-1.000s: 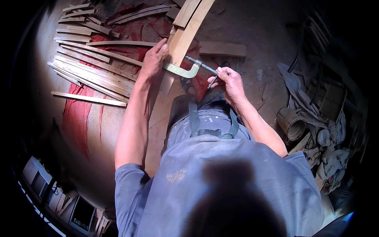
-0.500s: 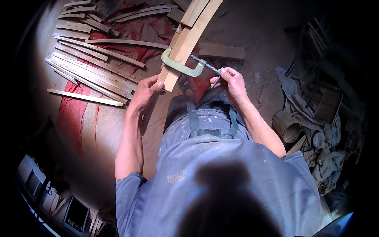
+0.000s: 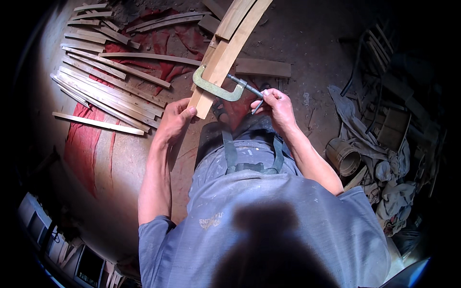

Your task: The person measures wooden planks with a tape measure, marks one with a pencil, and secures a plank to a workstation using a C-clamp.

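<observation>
A C-clamp [image 3: 211, 88] with a pale yellow-green frame sits around a pair of curved wooden strips [image 3: 236, 48], near their lower end. My left hand [image 3: 176, 117] grips that end, its thumb on top of the wood and its fingers underneath. On the other side, my right hand [image 3: 278, 109] is closed on the cross bar at the outer end of the clamp's grey screw [image 3: 250, 88]. The screw's tip shows beside the wood, and a gap seems to lie between them. A shorter wooden piece [image 3: 235, 21] lies along the strips farther up.
Many loose wooden strips [image 3: 110, 93] lie on the floor and a red cloth [image 3: 86, 153] at the left. A flat board [image 3: 263, 67] rests beyond the clamp. To the right are a bucket [image 3: 344, 157] on its side, crumpled cloth [image 3: 394, 199] and a dark metal frame [image 3: 356, 65].
The view has shifted slightly, so the wood, clamp and hands sit a little lower and farther left. Both hands keep their hold.
</observation>
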Demonstrator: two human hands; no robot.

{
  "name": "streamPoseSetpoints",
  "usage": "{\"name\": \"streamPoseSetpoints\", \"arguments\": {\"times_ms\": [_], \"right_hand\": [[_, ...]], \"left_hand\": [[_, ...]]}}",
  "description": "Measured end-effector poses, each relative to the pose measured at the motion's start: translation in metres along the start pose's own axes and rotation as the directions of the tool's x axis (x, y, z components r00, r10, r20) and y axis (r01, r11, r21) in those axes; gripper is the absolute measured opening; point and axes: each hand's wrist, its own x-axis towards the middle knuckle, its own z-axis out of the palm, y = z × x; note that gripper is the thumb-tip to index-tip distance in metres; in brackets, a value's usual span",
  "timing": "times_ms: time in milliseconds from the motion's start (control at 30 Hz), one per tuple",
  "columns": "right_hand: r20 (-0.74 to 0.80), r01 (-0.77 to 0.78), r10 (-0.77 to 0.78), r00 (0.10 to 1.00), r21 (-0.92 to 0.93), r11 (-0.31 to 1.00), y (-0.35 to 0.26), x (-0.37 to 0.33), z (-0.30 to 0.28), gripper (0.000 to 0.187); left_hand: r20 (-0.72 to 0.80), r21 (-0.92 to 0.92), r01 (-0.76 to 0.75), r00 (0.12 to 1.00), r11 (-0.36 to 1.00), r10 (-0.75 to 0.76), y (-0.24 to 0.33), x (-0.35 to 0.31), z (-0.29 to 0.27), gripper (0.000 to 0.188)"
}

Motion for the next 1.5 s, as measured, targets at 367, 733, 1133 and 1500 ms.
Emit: {"name": "streamPoseSetpoints", "arguments": {"times_ms": [367, 733, 1133, 1500], "right_hand": [[-0.008, -0.032, 0.032, 0.999, 0.018, 0.999, 0.000, -0.006, -0.009, 0.019], [0.020, -0.007, 0.007, 1.000, -0.005, 1.000, 0.008, -0.011, -0.014, 0.023], [0.003, 0.009, -0.010, 1.000, 0.065, 0.998, 0.016, -0.001, -0.004, 0.023], [-0.040, -0.139, 0.157, 0.987, 0.282, 0.949, 0.003, -0.004, 0.008, 0.030]], "left_hand": [[-0.100, -0.314, 0.010, 0.994, 0.949, -0.043, 0.022, 0.054, -0.004, 0.056], [-0.237, -0.017, 0.049, 0.970, 0.999, -0.052, 0.065, 0.090, 0.040, 0.054], [-0.304, 0.389, 0.001, 0.944, 0.921, 0.127, 0.056, 0.093, 0.038, 0.059], [-0.322, 0.437, -0.049, 0.924, 0.898, 0.207, 0.056, 0.092, 0.041, 0.052]]}}
